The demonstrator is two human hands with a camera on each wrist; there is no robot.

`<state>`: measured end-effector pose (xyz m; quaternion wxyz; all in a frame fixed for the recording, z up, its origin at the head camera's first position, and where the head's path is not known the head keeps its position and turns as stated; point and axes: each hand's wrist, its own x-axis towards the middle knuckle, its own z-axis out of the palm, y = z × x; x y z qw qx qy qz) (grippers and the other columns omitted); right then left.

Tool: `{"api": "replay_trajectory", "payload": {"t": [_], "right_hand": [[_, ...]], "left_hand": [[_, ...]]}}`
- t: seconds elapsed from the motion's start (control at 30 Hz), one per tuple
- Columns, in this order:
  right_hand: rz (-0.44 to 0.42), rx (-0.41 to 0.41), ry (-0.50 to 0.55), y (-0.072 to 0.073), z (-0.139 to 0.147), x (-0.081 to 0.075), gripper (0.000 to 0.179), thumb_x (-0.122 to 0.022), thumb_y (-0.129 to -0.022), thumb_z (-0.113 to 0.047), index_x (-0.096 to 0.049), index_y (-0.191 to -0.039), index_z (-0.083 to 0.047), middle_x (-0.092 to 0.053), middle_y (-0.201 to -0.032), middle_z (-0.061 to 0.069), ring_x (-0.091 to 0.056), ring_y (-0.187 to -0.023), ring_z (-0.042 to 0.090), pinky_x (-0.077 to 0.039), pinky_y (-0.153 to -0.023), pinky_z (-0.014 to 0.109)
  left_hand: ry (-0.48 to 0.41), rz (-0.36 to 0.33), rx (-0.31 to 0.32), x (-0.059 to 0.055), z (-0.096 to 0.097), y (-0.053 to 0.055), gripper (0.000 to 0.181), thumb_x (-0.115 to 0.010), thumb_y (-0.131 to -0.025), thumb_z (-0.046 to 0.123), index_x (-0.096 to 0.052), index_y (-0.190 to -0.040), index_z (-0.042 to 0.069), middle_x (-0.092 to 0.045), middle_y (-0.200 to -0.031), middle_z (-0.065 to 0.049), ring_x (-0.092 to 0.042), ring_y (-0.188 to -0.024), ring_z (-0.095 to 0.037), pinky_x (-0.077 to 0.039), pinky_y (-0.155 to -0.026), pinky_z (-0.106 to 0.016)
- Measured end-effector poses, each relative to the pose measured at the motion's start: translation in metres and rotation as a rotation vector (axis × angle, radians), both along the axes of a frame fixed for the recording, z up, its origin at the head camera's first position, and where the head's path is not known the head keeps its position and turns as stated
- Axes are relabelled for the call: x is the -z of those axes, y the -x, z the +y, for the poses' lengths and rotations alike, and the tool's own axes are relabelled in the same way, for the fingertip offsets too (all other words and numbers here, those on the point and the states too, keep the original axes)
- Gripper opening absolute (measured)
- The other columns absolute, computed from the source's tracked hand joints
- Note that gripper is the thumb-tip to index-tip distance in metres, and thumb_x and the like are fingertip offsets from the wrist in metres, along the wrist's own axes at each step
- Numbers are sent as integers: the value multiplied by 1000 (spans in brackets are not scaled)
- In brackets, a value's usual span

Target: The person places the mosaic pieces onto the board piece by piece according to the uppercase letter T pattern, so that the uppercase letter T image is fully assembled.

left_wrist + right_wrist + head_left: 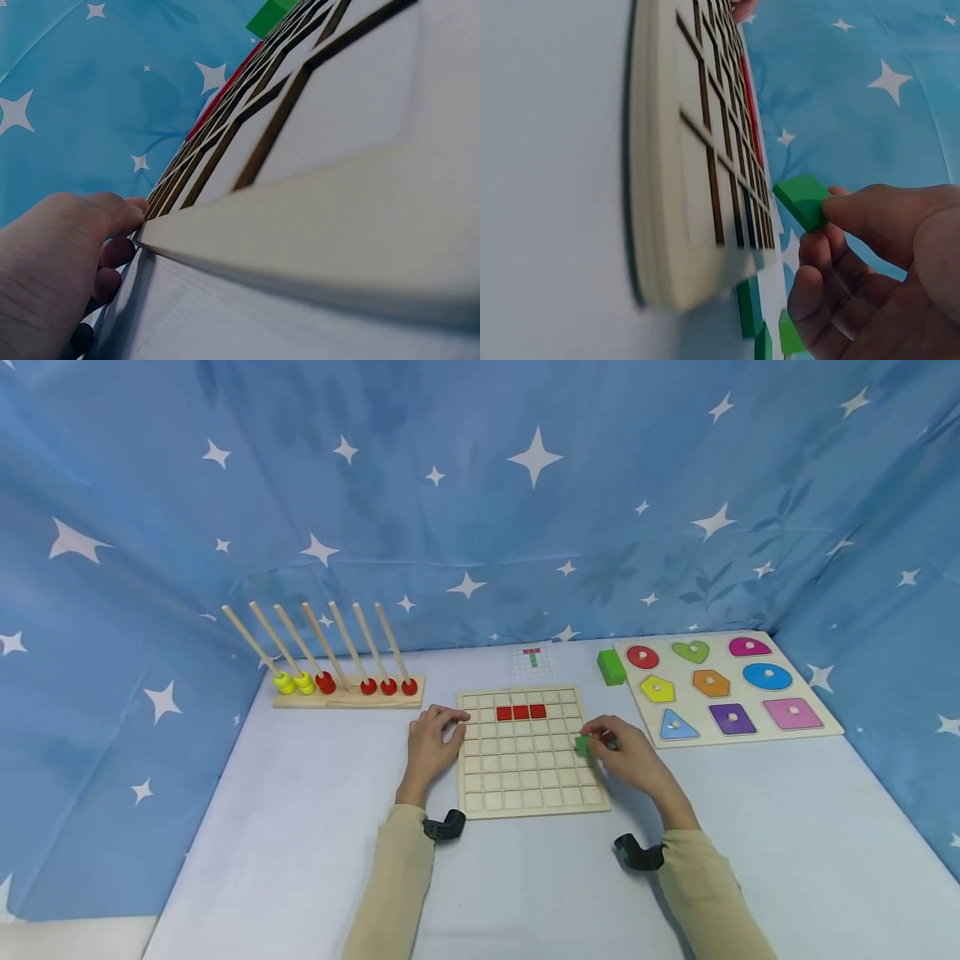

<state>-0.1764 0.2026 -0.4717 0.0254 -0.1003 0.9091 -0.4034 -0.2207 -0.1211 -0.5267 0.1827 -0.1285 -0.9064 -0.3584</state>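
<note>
A square wooden grid board (525,817) lies on the table with a row of three red tiles (521,712) near its top. My left hand (432,739) holds the board's left edge, thumb and fingers (112,214) at the rim. Over the board's right side, my right hand (624,756) pinches a green square tile (804,201) between thumb and fingertips. The tile is tilted and raised above the board in the right wrist view. Beneath that hand, more green pieces (748,307) stand beside the board, partly hidden.
Behind the board lies a pattern card (534,660) with red and green squares. A green block (611,668) stands beside a knobbed shape puzzle (731,693) at the right. At the back left is a peg rack (352,700) with yellow and red beads. A blue star-patterned curtain (480,510) surrounds the table.
</note>
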Motion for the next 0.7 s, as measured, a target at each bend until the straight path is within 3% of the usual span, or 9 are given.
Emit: {"api": "replay_trajectory", "payload": {"t": [0.33,0.7], "right_hand": [[39,-18,43,13,-17,2,15,-56,-92,-7,-62,-106,-7,-63,-98,11,-60,-87,24,-48,-71,30],[-6,-19,76,16,-38,6,16,-56,-92,-10,-62,-107,-7,-63,-98,10,-59,-86,22,-48,-73,30]], "left_hand": [[18,-68,-9,-7,2,2,14,-63,-89,21,-71,-101,21,-61,-101,-1,-52,-84,-18,-30,-75,-35],[17,-102,-5,-4,-1,-1,15,-62,-90,22,-71,-102,20,-61,-102,-1,-52,-85,-19,-31,-76,-35]]}}
